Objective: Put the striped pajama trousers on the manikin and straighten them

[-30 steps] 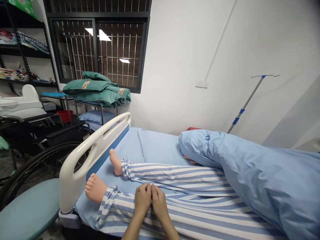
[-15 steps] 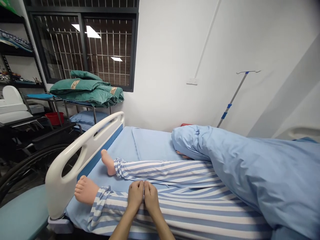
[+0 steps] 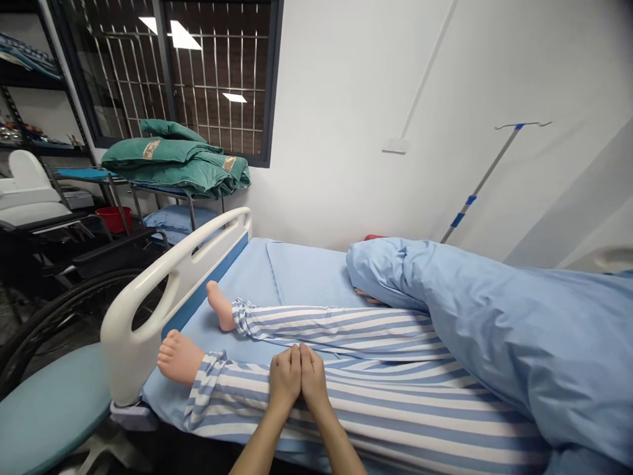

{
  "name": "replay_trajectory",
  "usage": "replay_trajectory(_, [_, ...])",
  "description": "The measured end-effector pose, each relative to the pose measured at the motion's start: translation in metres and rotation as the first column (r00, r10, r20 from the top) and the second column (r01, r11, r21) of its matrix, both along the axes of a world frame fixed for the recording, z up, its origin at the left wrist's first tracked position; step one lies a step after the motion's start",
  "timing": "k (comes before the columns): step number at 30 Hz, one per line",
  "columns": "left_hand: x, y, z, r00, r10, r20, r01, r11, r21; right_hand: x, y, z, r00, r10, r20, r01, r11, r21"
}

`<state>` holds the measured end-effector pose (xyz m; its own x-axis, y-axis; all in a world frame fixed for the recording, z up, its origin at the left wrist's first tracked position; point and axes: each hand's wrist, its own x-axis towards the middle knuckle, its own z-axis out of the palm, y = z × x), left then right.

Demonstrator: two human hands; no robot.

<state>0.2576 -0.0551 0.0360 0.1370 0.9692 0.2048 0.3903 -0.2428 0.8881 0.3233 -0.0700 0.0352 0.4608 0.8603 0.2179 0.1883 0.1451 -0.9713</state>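
Note:
On the bed lies a manikin in blue-and-white striped trousers, seen from the hips down. My left hand (image 3: 285, 379) and my right hand (image 3: 313, 377) rest side by side, touching, over its near lower leg (image 3: 242, 384). The fingers of both hands bend down over the far side of that leg, and their tips are hidden. To the left are the bare near foot (image 3: 180, 357) and far foot (image 3: 220, 307). The far leg (image 3: 326, 323) lies straight beyond my hands. A blue quilt (image 3: 484, 310) is folded back over the upper body, with part of a manikin hand (image 3: 368, 297) showing beneath.
A white footboard (image 3: 123, 330) closes the bed's left end. Beyond it stand a wheelchair (image 3: 74, 316) and a round teal stool (image 3: 54, 415). Green quilts (image 3: 173, 161) lie stacked under the window. An IV pole (image 3: 482, 181) rises behind the bed.
The view has shifted slightly down and left, so everything appears farther right and higher. My hands remain on the near leg, now pressed closer together.

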Motion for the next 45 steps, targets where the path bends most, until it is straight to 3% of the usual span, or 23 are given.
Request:
replay_trajectory(6, [0.001,0.001,0.000,0.998,0.027,-0.049,-0.027,1.000,-0.010,-0.001,-0.004,0.002,1.000,0.020,0.020,-0.019,1.000,-0.006])
replay_trajectory(14, [0.003,-0.001,-0.002,0.991,0.014,-0.134,-0.012,1.000,0.017,0.019,-0.021,0.028,0.969,0.104,0.224,-0.105,0.994,-0.007])
replay_trajectory(21, [0.004,-0.005,0.004,0.983,0.015,-0.185,-0.014,1.000,0.006,0.025,-0.016,-0.008,0.923,0.011,0.384,0.013,0.998,-0.061])
replay_trajectory(25, [0.003,-0.007,0.003,0.986,0.000,-0.164,0.001,1.000,0.007,0.023,-0.015,-0.013,0.894,0.013,0.448,0.033,0.995,-0.095])
replay_trajectory(30, [0.004,-0.003,0.001,0.994,-0.034,-0.100,0.035,0.999,0.001,0.024,-0.017,-0.009,0.917,-0.023,0.398,0.044,0.998,-0.043])
replay_trajectory(36, [0.022,-0.005,0.037,0.982,-0.073,0.172,0.077,0.997,-0.014,0.028,-0.015,-0.010,0.969,-0.019,0.247,0.013,1.000,0.026])
replay_trajectory(38, [0.029,-0.007,0.043,0.969,-0.068,0.239,0.075,0.997,-0.021,0.031,-0.014,-0.011,0.983,-0.015,0.185,0.008,0.999,0.036])
replay_trajectory(41, [0.036,-0.009,0.029,0.973,-0.040,0.228,0.056,0.996,-0.067,0.034,-0.014,-0.010,0.995,-0.026,0.093,0.024,0.999,0.026])
replay_trajectory(45, [0.036,-0.011,0.002,0.999,0.003,0.042,-0.002,0.999,-0.040,0.034,-0.016,-0.006,0.997,-0.079,0.018,0.079,0.997,0.025])
